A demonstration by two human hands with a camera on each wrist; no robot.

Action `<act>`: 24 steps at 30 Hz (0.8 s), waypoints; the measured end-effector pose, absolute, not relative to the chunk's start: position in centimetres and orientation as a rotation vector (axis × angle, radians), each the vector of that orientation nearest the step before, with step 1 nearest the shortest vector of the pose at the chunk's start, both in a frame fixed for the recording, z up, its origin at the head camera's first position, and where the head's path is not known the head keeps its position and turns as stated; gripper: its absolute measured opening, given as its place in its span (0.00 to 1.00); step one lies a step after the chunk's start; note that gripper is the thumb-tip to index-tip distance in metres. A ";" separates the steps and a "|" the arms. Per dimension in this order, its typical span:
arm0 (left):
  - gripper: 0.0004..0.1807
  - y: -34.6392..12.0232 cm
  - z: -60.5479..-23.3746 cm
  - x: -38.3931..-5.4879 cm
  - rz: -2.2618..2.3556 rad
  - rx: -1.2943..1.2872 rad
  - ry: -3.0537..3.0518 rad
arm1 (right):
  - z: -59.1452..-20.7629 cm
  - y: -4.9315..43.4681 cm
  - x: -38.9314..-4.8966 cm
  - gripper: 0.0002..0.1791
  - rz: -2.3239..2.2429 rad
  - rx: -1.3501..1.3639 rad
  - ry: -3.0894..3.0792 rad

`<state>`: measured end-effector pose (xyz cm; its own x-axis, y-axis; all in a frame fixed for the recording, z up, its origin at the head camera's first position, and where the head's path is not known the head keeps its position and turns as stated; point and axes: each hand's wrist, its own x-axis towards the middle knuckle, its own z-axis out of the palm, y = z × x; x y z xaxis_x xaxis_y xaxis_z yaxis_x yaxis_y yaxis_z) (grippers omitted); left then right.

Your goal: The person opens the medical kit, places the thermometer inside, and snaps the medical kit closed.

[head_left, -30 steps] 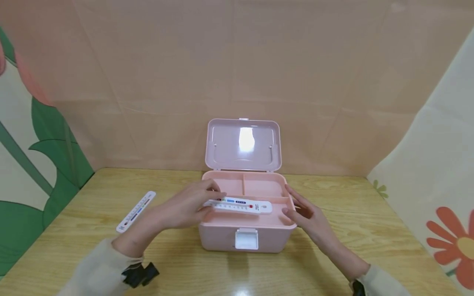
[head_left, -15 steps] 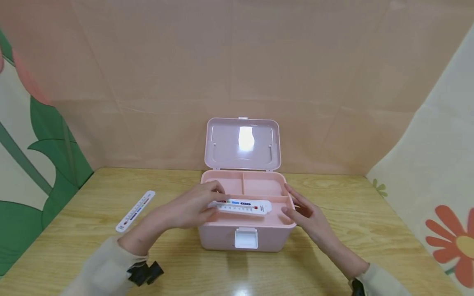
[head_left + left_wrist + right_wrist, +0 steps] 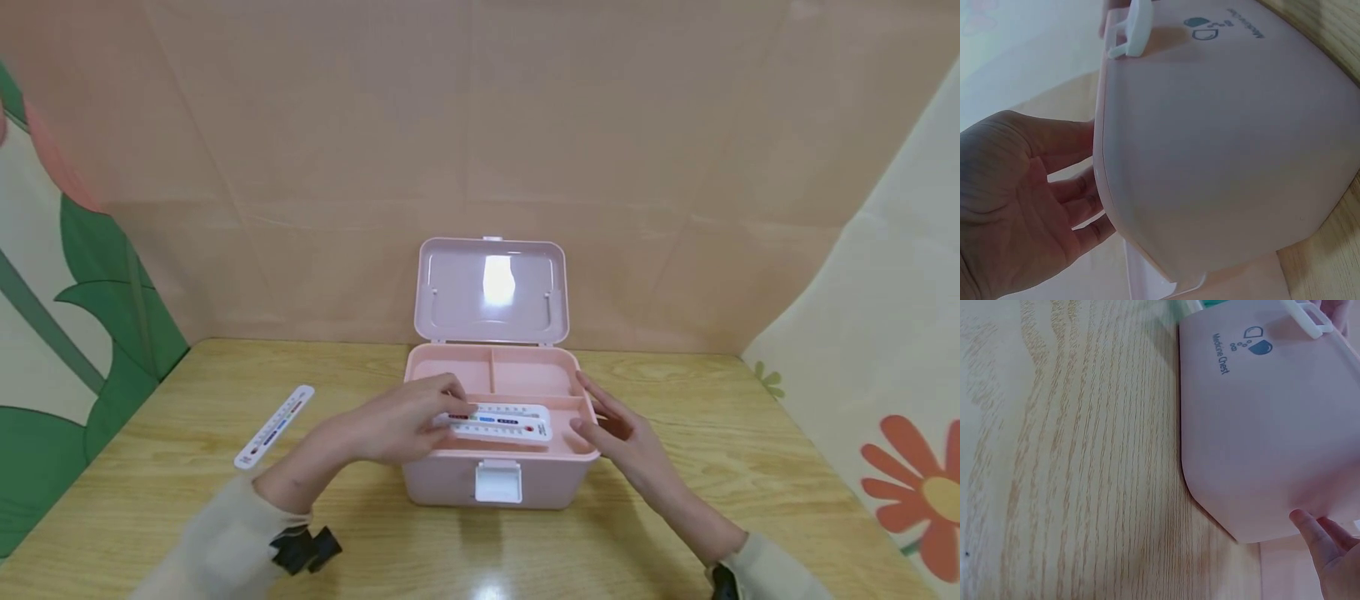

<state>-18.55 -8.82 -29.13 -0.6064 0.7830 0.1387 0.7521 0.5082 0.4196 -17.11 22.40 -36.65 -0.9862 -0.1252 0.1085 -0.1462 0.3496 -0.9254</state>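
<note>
My left hand (image 3: 405,417) pinches the left end of a white thermometer card (image 3: 504,422) with a printed scale and coloured bands. The thermometer lies over the front compartment of the pink tray in an open medicine box (image 3: 442,482). In the left wrist view, the thumb and fingers reach over the box rim and the fingertips are hidden. My right hand (image 3: 630,442) holds the box's right rim, thumb on the inner side and fingers against the outer wall. The right wrist view shows those fingers (image 3: 1313,534) touching the side wall, which is printed "Medicine Chest".
A second white thermometer (image 3: 274,427) lies slantwise on the wooden table (image 3: 360,533) to the left. The raised lid (image 3: 465,292) leans back near a beige cloth wall (image 3: 300,167). A white latch (image 3: 498,483) hangs at the box front. Flower-patterned cloth borders both sides.
My left hand has moved slightly right with the thermometer, which has turned from a tilted position to face more upward over the front compartment. The right hand stays on the box rim.
</note>
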 end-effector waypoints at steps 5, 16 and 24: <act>0.17 -8.6 -29.3 -18.7 0.663 1.377 2.669 | -36.7 22.4 -17.1 0.33 1.759 0.250 -2.561; 0.17 -8.4 -29.7 -19.0 0.658 1.407 2.662 | -36.7 22.4 -17.2 0.32 1.743 0.260 -2.562; 0.15 -8.0 -29.7 -19.0 0.680 1.366 2.675 | -36.8 22.4 -17.1 0.33 1.752 0.259 -2.560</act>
<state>-18.97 -8.03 -29.69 -0.6049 0.7834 0.1425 0.7563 0.5093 0.4105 -17.12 22.42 -36.79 -0.9857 -0.1205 0.1177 -0.1534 0.3527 -0.9231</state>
